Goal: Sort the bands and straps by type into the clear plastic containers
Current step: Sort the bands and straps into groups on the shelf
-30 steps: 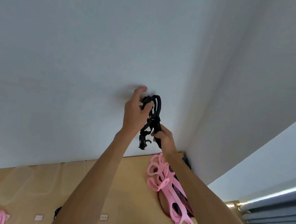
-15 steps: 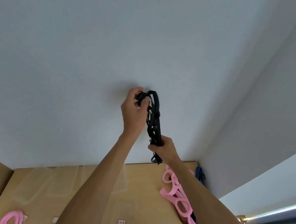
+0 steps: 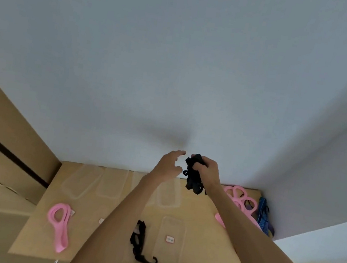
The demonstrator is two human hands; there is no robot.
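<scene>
While right hand [image 3: 206,171] grips black strap bundle [image 3: 193,178], left hand [image 3: 169,164] spread; pink band [image 3: 60,224] in clear container [image 3: 170,239]'s neighbour.

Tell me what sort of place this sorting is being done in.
Probably an ordinary indoor room, with a makeshift workbench rather than a workshop: a flat cardboard surface pushed into the corner of plain white walls, with cardboard boxes stacked on the left.
</scene>
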